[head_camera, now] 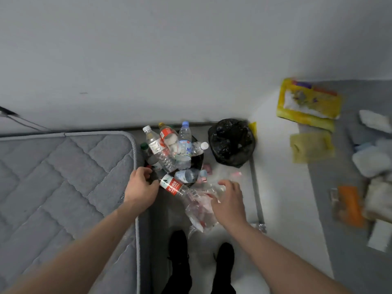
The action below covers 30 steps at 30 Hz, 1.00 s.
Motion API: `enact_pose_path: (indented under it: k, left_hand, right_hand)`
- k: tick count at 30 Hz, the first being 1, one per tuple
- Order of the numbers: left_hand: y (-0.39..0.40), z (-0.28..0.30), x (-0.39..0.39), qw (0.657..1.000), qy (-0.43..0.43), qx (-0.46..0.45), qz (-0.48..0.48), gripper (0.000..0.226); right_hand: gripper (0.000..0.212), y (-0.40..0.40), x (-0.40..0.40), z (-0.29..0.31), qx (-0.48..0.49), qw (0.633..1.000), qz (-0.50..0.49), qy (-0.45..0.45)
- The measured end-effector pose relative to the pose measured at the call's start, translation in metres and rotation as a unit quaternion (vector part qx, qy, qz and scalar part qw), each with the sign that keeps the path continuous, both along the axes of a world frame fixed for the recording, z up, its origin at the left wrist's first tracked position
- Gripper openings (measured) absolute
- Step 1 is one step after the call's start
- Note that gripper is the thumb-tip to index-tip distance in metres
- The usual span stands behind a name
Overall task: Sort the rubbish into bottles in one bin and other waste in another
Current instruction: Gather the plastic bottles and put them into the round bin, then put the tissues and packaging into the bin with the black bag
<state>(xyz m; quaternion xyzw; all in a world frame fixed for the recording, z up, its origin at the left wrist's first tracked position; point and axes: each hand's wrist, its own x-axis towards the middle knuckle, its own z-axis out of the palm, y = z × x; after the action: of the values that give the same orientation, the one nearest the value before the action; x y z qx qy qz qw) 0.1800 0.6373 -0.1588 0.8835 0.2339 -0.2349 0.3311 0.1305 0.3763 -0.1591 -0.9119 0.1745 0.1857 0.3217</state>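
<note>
The red-label bottle lies on its side at the near edge of the full bottle bin. Its bottom end touches the left hand, whose fingers curl loosely, gripping nothing. The right hand pinches a crinkly clear wrapper.

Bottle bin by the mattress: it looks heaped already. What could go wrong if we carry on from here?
1. The bottle bin is piled above its rim; the red-label bottle lies tilted at its edge by the left hand and could roll off.
2. The clear plastic wrap under the right hand is mixed waste; it might be dropped with the bottles instead of in the black-bag bin.
</note>
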Motion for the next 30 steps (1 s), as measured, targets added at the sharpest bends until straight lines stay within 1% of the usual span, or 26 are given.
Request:
enact_pose_path:
  k: [3, 6, 8, 11, 13, 16, 21, 25, 27, 30]
  left_hand:
    - [-0.008, 0.043, -0.021, 0.997, 0.035, 0.013, -0.063, 0.045]
    - [-0.027, 0.083, -0.039, 0.991, 0.047, 0.008, -0.125, 0.047]
    - [-0.045, 0.109, -0.046, 0.987, 0.039, 0.003, -0.153, 0.047]
    - [-0.083, 0.144, -0.053, 0.984, 0.014, -0.008, -0.179, 0.039]
    - [-0.118, 0.162, -0.054, 0.978, -0.009, -0.018, -0.207, 0.039]
    - [-0.186, 0.183, -0.048, 0.959, -0.037, -0.034, -0.277, 0.042]
    - [-0.310, 0.203, -0.038, 0.918, -0.065, -0.051, -0.389, 0.043]
    - [-0.395, 0.199, -0.042, 0.883, -0.072, -0.024, -0.463, 0.044]
    - [-0.433, 0.192, -0.048, 0.872, -0.073, -0.005, -0.484, 0.046]
    - [-0.485, 0.175, -0.057, 0.872, -0.062, 0.013, -0.485, 0.050]
  right_hand:
    - [0.049, -0.033, -0.036, 0.050, -0.028, 0.999, -0.010, 0.038]
    - [0.050, -0.069, -0.072, 0.099, -0.054, 0.995, -0.054, 0.058]
    - [0.051, -0.094, -0.095, 0.126, -0.054, 0.993, -0.084, 0.060]
    - [0.050, -0.129, -0.127, 0.165, -0.058, 0.988, -0.136, 0.045]
    - [0.051, -0.153, -0.144, 0.188, -0.054, 0.983, -0.173, 0.036]
    - [0.056, -0.196, -0.168, 0.212, -0.058, 0.973, -0.220, 0.030]
    - [0.059, -0.285, -0.196, 0.226, -0.096, 0.952, -0.288, 0.045]
    - [0.069, -0.359, -0.201, 0.217, -0.089, 0.937, -0.336, 0.036]
    - [0.075, -0.397, -0.197, 0.210, -0.090, 0.937, -0.337, 0.030]
    - [0.088, -0.462, -0.183, 0.188, -0.116, 0.942, -0.314, 0.013]
